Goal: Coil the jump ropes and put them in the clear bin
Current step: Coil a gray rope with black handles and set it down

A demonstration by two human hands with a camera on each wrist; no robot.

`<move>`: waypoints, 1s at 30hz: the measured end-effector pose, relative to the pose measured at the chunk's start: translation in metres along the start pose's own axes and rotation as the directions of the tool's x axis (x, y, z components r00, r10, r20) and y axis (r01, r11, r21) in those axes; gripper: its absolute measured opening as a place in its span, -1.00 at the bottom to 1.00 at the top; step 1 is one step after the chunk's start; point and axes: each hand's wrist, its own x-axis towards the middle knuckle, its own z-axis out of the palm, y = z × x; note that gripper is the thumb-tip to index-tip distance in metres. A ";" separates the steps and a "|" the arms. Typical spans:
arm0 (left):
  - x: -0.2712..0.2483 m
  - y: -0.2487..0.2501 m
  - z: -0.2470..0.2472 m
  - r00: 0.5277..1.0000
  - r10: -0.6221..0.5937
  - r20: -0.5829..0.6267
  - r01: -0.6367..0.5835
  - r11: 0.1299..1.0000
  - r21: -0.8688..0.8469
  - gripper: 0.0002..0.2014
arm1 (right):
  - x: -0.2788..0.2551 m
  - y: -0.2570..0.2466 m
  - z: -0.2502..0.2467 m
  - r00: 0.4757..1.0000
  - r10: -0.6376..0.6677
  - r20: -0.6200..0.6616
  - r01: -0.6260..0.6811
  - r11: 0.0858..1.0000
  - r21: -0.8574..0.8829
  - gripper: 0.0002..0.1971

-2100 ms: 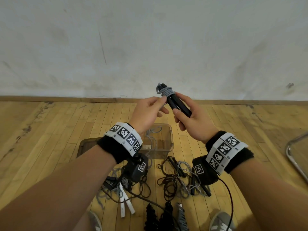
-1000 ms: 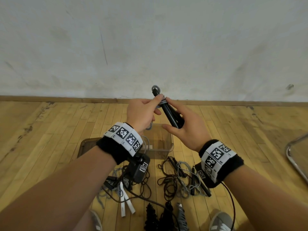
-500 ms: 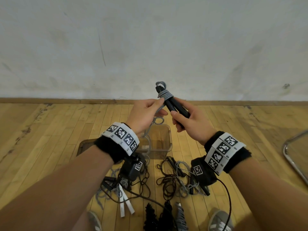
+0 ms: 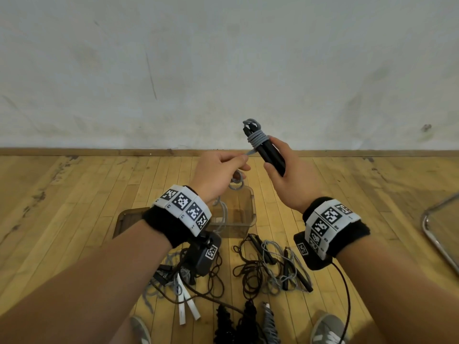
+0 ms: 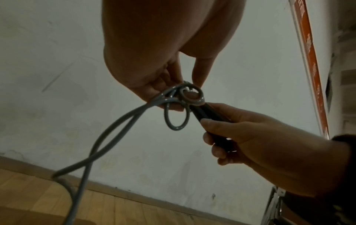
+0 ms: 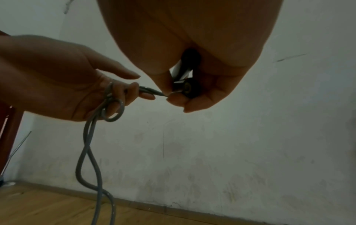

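Both hands raised: right hand (image 4: pixel 290 180) around black handles (image 4: pixel 269 155), left hand (image 4: pixel 218 175) pinching grey rope (image 4: pixel 258 139).

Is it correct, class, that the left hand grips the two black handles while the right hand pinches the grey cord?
No, the hands are swapped. The head view shows the right hand gripping the two black handles while the left hand pinches the grey cord.

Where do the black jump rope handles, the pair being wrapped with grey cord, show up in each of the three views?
Head: the black handles sit centre frame, gripped by the right hand, grey cord wound near their top.
Left wrist: right of centre, poking from the right hand.
Right wrist: upper centre, only the butt ends visible.
Shared landmark: the left hand pinching the cord.
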 end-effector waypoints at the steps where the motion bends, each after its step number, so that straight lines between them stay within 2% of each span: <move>1: -0.001 0.001 0.002 1.000 -0.008 -0.012 0.008 1.000 -0.023 -0.87 | 0.000 -0.001 0.002 1.000 0.000 -0.004 0.000 0.999 -0.037 -0.40; 4: -0.003 0.004 0.008 0.999 -0.045 -0.028 0.043 0.996 -0.072 -0.81 | 0.001 -0.003 0.007 1.000 0.004 -0.012 -0.006 0.992 -0.129 -0.38; 6: -0.003 0.004 0.010 0.997 -0.070 -0.039 0.066 0.994 -0.085 -0.79 | -0.002 -0.004 0.012 0.999 -0.035 0.005 0.036 0.989 -0.145 -0.41; 10: -0.003 0.003 0.009 0.991 -0.102 -0.089 0.091 0.989 -0.117 -0.69 | -0.010 -0.005 0.021 0.989 -0.129 0.072 0.129 0.992 0.005 -0.48; 13: -0.002 0.001 0.007 0.984 -0.121 -0.134 0.103 0.985 -0.135 -0.62 | -0.009 -0.004 0.022 0.985 -0.138 0.108 0.131 0.989 0.071 -0.47; 18: 0.000 0.002 0.004 0.976 -0.106 -0.190 0.079 0.986 -0.148 -0.70 | -0.010 -0.013 0.016 0.981 -0.188 0.048 0.171 0.954 0.245 -0.41; 20: 0.003 0.001 0.002 0.981 -0.099 -0.168 0.075 0.987 -0.144 -0.72 | -0.011 -0.015 0.015 0.993 -0.109 0.039 0.089 0.935 0.344 -0.34; 22: 0.004 0.000 0.000 0.986 -0.090 -0.138 0.071 0.988 -0.137 -0.72 | -0.012 -0.018 0.014 0.997 0.005 0.073 -0.040 0.869 0.493 -0.28; 24: 0.004 0.001 0.000 0.991 -0.079 -0.104 0.065 0.989 -0.131 -0.69 | -0.013 -0.022 0.011 0.982 0.075 0.175 -0.173 0.730 0.661 -0.33; 26: 0.003 0.002 0.000 0.994 -0.072 -0.076 0.060 0.987 -0.146 -0.67 | -0.012 -0.025 0.008 0.957 0.097 0.273 -0.273 0.614 0.741 -0.40; 28: 0.001 0.003 0.000 0.997 -0.056 -0.060 0.047 0.988 -0.144 -0.66 | -0.012 -0.026 0.007 0.946 0.082 0.314 -0.295 0.620 0.727 -0.50; 30: 0.001 0.003 -0.002 0.999 -0.037 -0.035 0.033 0.994 -0.104 -0.67 | -0.011 -0.024 0.006 0.954 0.049 0.296 -0.254 0.657 0.710 -0.60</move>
